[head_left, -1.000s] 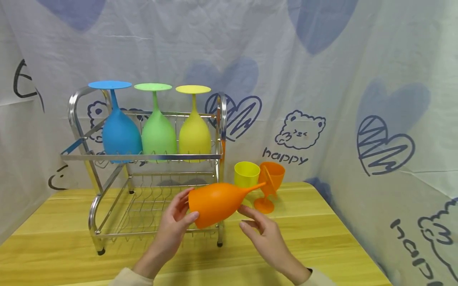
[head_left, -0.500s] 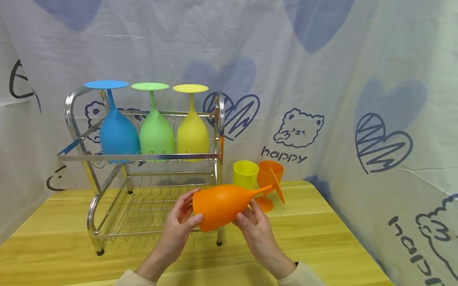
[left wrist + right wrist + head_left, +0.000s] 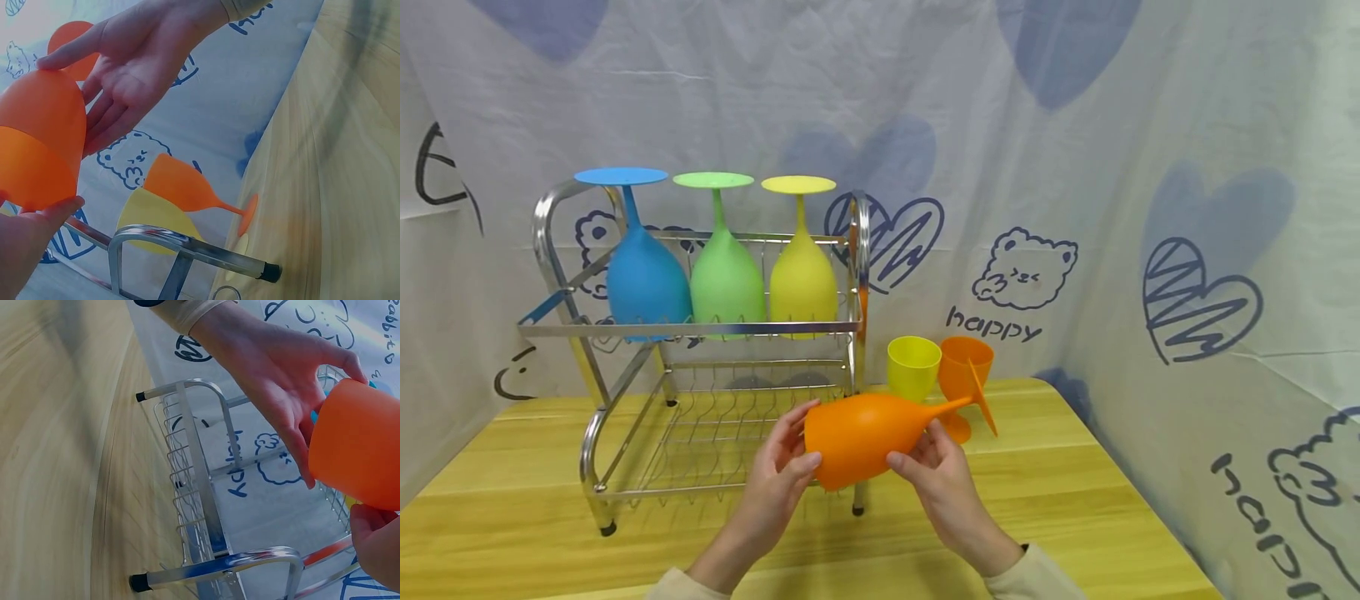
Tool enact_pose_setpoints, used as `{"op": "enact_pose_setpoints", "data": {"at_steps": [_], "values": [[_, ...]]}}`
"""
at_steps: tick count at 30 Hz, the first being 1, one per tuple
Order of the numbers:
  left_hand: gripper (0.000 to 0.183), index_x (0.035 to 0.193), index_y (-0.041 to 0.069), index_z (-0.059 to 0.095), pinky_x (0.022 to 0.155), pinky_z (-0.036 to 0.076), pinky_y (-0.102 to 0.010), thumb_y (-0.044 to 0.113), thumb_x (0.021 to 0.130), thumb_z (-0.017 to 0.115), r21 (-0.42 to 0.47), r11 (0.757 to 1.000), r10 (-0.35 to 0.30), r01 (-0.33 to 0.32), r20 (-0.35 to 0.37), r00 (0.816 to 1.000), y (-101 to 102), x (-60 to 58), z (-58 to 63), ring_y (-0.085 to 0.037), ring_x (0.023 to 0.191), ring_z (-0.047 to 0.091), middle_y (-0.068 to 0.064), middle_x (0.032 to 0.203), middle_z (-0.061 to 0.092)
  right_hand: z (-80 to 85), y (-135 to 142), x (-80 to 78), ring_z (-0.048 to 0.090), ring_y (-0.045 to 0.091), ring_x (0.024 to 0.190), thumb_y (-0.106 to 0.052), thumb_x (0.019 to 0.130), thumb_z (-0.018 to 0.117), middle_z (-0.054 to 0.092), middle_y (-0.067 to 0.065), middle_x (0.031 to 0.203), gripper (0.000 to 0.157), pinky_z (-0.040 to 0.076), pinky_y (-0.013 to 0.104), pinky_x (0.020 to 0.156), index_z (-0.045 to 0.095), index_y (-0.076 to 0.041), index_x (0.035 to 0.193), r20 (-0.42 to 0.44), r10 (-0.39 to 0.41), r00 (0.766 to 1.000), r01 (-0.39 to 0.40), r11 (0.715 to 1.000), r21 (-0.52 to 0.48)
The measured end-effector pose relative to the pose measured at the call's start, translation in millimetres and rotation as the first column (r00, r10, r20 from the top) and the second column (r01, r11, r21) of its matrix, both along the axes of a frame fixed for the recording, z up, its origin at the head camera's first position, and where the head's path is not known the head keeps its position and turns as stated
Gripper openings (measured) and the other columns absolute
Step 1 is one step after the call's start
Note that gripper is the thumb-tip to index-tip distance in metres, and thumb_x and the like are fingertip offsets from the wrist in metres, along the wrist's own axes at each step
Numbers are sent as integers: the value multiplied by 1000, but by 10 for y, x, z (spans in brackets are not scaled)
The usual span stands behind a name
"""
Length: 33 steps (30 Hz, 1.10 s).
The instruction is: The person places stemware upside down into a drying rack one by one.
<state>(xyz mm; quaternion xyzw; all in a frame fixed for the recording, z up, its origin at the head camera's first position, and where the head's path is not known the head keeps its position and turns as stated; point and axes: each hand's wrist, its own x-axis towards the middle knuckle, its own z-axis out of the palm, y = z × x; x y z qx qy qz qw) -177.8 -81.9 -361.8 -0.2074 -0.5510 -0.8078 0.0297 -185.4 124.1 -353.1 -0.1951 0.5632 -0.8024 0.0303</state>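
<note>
An orange plastic wine glass (image 3: 865, 437) lies sideways in the air in front of the rack, its mouth to the left and its foot to the right. My left hand (image 3: 778, 475) holds it at the rim end, thumb on the near side and fingers behind. At the stem end of the bowl, my right hand (image 3: 943, 492) grips it between thumb and fingers. From the left wrist camera, the inside of the orange bowl shows. A blue glass (image 3: 647, 279), a green glass (image 3: 727, 279) and a yellow glass (image 3: 803, 279) stand upside down on the rack's upper tier.
The two-tier metal rack (image 3: 692, 330) stands on the wooden table (image 3: 1037, 500), with bare wires on its lower tier. Right of it stand an upright yellow glass (image 3: 913, 367) and another orange glass (image 3: 962, 367), partly behind the held one. Printed cloth (image 3: 1112, 208) hangs behind.
My right hand has moved in from just off the glass and taken hold of the bowl near the stem. The orange glass has shifted slightly right and down.
</note>
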Motion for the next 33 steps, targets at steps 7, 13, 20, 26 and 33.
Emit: {"op": "enact_pose_setpoints", "data": {"at_steps": [7, 13, 20, 26, 33], "values": [[56, 147, 0, 30, 95, 49, -29, 4, 94, 48, -140, 990, 12, -23, -76, 997, -61, 4, -5, -18, 124, 47, -21, 147, 33, 13, 6, 5, 53, 26, 116, -9, 86, 74, 52, 15, 132, 66, 48, 33, 97, 36, 3, 138, -7, -35, 999, 35, 999, 37], [56, 147, -1, 33, 99, 45, -48, 4, 95, 55, -371, 901, 162, -225, -193, 968, -182, 2, 3, -42, 129, 39, -22, 150, 31, 15, 24, -10, 55, 23, 114, -5, 85, 73, 53, 14, 130, 63, 50, 33, 95, 39, 4, 136, -43, -61, 997, 64, 995, 71], [57, 148, 5, 33, 104, 30, -65, 19, 98, 58, -589, 749, 281, -304, -132, 950, -482, 31, -24, -51, 133, 28, -24, 153, 25, -7, 29, -63, 53, 24, 119, -3, 83, 75, 53, 16, 132, 63, 48, 33, 97, 43, 1, 137, -92, -102, 990, 116, 981, 158], [56, 147, 1, 33, 105, 23, -69, 24, 100, 54, -680, 604, 378, -415, -214, 901, -886, 69, -56, -51, 133, 26, -26, 151, 27, -54, 48, -98, 51, 26, 121, -1, 82, 75, 53, 13, 133, 60, 49, 31, 97, 48, -3, 136, -170, -137, 976, 177, 953, 247], [57, 148, -4, 28, 96, 13, -80, 23, 102, 49, -679, 435, 554, -591, -316, 770, -1550, 69, -80, -59, 132, 15, -33, 150, 21, -80, 53, -123, 58, 23, 111, 1, 79, 77, 59, 10, 126, 58, 51, 33, 93, 52, -1, 131, -335, -182, 924, 299, 892, 338]]}}
